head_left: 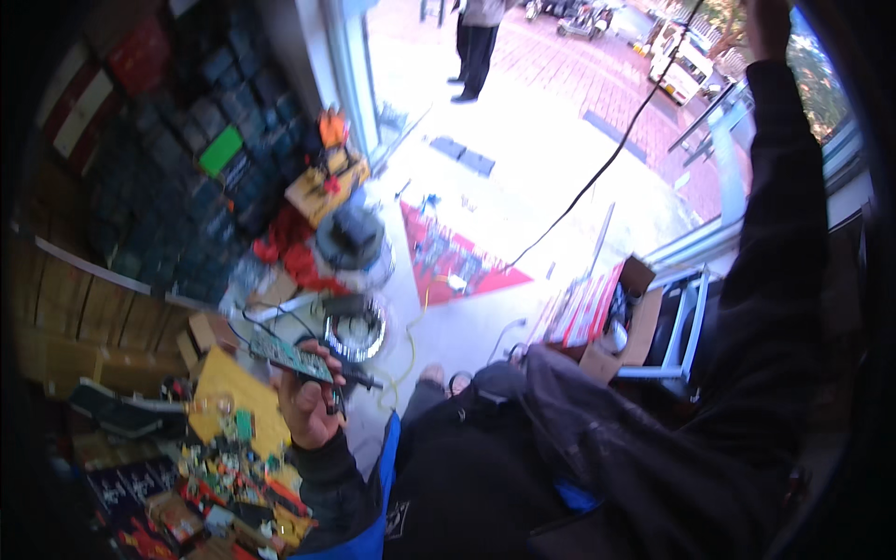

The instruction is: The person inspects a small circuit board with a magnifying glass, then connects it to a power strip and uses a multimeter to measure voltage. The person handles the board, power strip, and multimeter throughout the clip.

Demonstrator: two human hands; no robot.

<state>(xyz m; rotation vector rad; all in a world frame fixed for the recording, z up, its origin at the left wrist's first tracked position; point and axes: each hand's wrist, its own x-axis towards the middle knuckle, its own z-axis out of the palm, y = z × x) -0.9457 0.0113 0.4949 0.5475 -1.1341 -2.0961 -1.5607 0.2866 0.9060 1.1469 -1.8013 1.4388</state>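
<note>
My left hand [313, 401] is closed around a green circuit board [291, 357], gripping it by its near end. Small parts dot the board's upper side, and dark wires [271, 322] run close behind it. A black rod-like tool [362, 378] shows just beside my fingers; whether I hold it too, I cannot tell. Raised high at the upper right, my right hand [768, 33] is cut off by the picture's edge, so its fingers are hidden. A long black cable [597, 177] hangs from the top edge near it down to the floor.
Loose small components [233, 476] crowd the bench at lower left, beside a yellow envelope [233, 387]. A round chrome-rimmed stool [355, 336] stands ahead. At right is an open carton [639, 327] by a pale metal frame [691, 327]. Another person [479, 47] stands outside the doorway.
</note>
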